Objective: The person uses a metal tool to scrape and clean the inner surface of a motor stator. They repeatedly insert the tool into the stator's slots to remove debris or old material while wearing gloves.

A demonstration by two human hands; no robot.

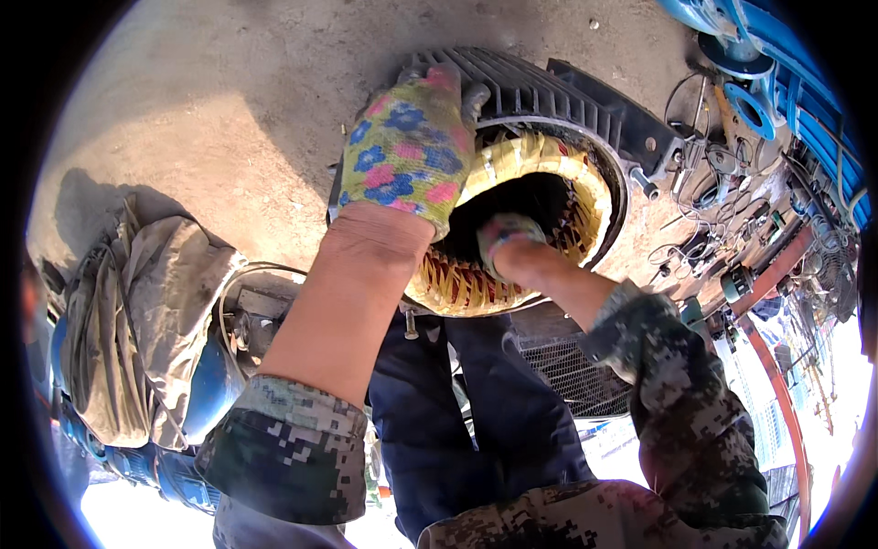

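Much care: steady finned motor housing (540, 89) with left hand (408, 146), don't scratch windings (593, 194) with right hand (503, 238) inside; hands apart, can't tell grips

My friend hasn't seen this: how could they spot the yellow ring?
Find the big, dark, ribbed housing beneath the gloved left hand. Inside its round opening sits the yellow ring, with the right hand at its hole. Its bright yellow sets it apart from the dark housing around it.
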